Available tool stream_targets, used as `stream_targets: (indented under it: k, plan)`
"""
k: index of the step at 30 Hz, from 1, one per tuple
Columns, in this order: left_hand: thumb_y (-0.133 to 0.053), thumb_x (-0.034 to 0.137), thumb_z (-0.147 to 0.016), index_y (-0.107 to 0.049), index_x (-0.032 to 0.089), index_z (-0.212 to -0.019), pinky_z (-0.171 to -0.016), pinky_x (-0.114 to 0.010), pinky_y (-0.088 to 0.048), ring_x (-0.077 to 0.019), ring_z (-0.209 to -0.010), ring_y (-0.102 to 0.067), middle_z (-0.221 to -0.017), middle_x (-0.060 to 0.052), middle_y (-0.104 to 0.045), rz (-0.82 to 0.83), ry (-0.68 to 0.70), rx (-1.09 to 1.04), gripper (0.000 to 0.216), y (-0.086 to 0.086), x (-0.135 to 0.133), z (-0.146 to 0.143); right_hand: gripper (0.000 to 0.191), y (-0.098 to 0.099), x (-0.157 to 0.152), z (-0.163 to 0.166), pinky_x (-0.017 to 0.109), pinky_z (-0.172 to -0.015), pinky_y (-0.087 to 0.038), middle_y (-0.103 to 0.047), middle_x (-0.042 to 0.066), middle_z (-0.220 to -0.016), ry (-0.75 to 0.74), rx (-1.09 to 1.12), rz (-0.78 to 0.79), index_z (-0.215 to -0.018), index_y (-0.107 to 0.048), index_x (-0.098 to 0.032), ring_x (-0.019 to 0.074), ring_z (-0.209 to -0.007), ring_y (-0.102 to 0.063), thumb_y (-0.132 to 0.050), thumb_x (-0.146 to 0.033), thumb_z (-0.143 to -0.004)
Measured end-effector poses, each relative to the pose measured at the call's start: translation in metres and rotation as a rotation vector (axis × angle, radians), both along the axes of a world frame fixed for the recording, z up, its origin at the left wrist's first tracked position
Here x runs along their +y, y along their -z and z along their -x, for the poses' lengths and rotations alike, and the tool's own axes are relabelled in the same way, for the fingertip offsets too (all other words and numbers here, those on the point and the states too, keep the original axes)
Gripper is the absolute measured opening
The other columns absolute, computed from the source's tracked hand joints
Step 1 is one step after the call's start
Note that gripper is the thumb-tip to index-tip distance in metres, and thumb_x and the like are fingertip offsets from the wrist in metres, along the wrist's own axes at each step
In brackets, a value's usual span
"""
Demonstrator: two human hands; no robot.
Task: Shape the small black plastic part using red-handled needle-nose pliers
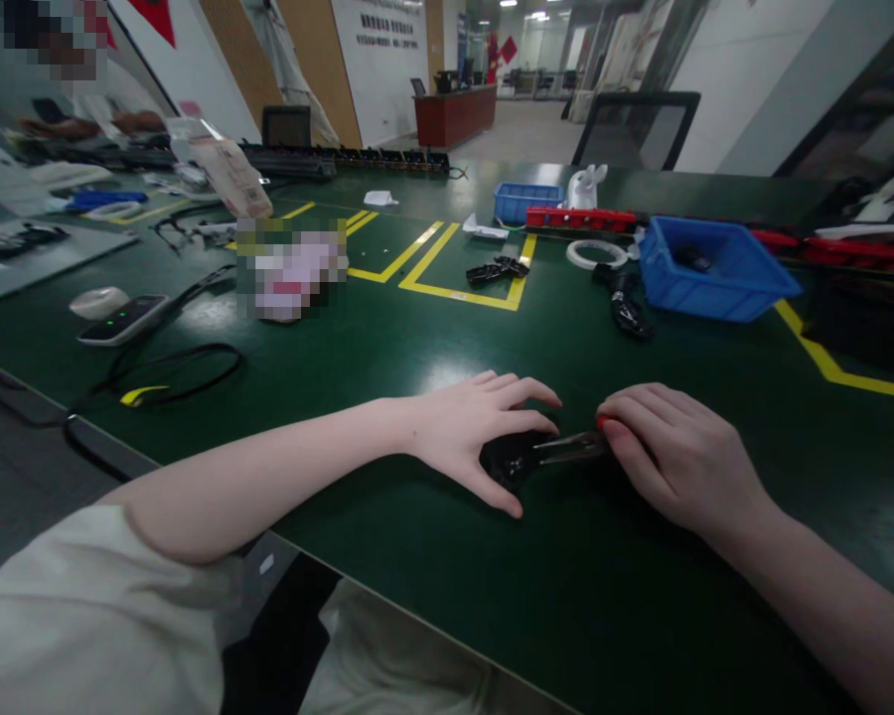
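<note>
My left hand (484,427) hovers over or rests on a small black item (505,459), fingers and thumb spread apart around it. The palm hides part of that item, so I cannot make out its kind. My right hand (674,452) is closed on one end of a slim, shiny metal tool (570,449). A bit of red shows at the thumb and fingertips. The tool's other end points left and reaches the black item, between the spread thumb and fingers. Most of the tool's grip lies hidden in my right hand.
Ahead stand a blue bin (715,273), a smaller blue basket (527,202), a white tape roll (596,255) and black bundled parts (498,269). To the left lie a looped black cable (216,348) and a box with green lights (124,320). A person sits at far left.
</note>
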State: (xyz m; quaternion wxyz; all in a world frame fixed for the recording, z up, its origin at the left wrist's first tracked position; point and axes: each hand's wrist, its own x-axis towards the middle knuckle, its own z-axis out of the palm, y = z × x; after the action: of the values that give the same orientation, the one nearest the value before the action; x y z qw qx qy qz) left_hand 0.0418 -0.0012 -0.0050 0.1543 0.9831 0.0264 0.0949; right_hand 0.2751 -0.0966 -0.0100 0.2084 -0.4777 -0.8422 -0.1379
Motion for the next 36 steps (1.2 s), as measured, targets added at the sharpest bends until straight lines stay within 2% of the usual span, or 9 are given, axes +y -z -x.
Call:
stream_targets:
  k: [4, 8, 14, 20, 26, 33, 36]
  plan:
    - [-0.066, 0.064, -0.07, -0.039, 0.017, -0.137, -0.1, -0.046, -0.036, -0.0341, -0.129, -0.037, -0.144, -0.019, -0.035, 0.034, -0.01, 0.02, 0.086, -0.005, 0.003, 0.003, 0.022, -0.001, 0.0, -0.001, 0.034, -0.066, -0.048, -0.066, 0.009, -0.083, 0.018, 0.013, 0.019, -0.082, -0.059, -0.016, 0.0196, -0.077, -0.06, -0.042, -0.024, -0.092]
    - [-0.069, 0.064, -0.067, -0.04, 0.017, -0.135, -0.101, -0.045, -0.036, -0.0323, -0.127, -0.041, -0.14, -0.017, -0.04, 0.046, -0.047, 0.047, 0.088, -0.009, 0.008, 0.009, 0.021, -0.001, -0.001, -0.002, 0.034, -0.066, -0.047, -0.066, 0.009, -0.083, 0.015, 0.015, 0.025, -0.083, -0.059, -0.016, 0.0198, -0.077, -0.06, -0.042, -0.024, -0.092]
    - [-0.068, 0.062, -0.069, -0.049, 0.018, -0.128, -0.1, -0.044, -0.035, -0.0318, -0.122, -0.045, -0.135, -0.015, -0.045, 0.026, -0.087, 0.094, 0.076, -0.013, 0.013, 0.013, 0.02, -0.001, -0.002, -0.001, 0.034, -0.067, -0.046, -0.065, 0.009, -0.083, 0.014, 0.041, 0.031, -0.083, -0.058, -0.017, 0.0199, -0.077, -0.059, -0.042, -0.024, -0.092]
    - [-0.06, 0.053, -0.082, -0.055, 0.019, -0.117, -0.093, -0.036, -0.038, -0.0246, -0.112, -0.051, -0.125, -0.01, -0.053, 0.019, -0.108, 0.07, 0.049, -0.011, 0.016, 0.011, 0.018, -0.003, -0.002, 0.002, 0.032, -0.065, -0.047, -0.065, 0.009, -0.08, 0.028, 0.047, -0.014, -0.097, -0.058, -0.012, 0.0189, -0.073, -0.059, -0.047, -0.024, -0.089]
    - [-0.057, 0.053, -0.084, -0.055, 0.017, -0.11, -0.088, -0.035, -0.04, -0.0232, -0.105, -0.052, -0.119, -0.01, -0.055, -0.023, -0.122, 0.035, 0.044, -0.004, 0.015, 0.007, 0.014, -0.006, -0.003, 0.002, 0.034, -0.067, -0.047, -0.066, 0.007, -0.073, 0.0, -0.067, -0.114, -0.082, -0.059, -0.016, 0.0189, -0.07, -0.059, -0.047, -0.018, -0.089]
    - [-0.053, 0.052, -0.087, -0.054, 0.017, -0.111, -0.087, -0.034, -0.04, -0.0229, -0.104, -0.053, -0.119, -0.01, -0.055, -0.057, -0.13, 0.058, 0.043, -0.005, 0.014, 0.007, 0.019, -0.004, -0.005, -0.007, 0.033, -0.069, -0.047, -0.067, 0.008, -0.082, -0.001, -0.008, 0.037, -0.084, -0.061, -0.017, 0.0189, -0.076, -0.061, -0.044, -0.023, -0.092]
    - [-0.053, 0.053, -0.087, -0.052, 0.017, -0.115, -0.088, -0.035, -0.04, -0.0235, -0.105, -0.053, -0.12, -0.011, -0.055, -0.068, -0.14, 0.056, 0.046, -0.005, 0.012, 0.006, 0.021, -0.002, -0.009, -0.011, 0.036, -0.073, -0.048, -0.067, 0.01, -0.091, -0.013, -0.002, 0.111, -0.092, -0.061, -0.016, 0.0209, -0.084, -0.061, -0.044, -0.029, -0.092]
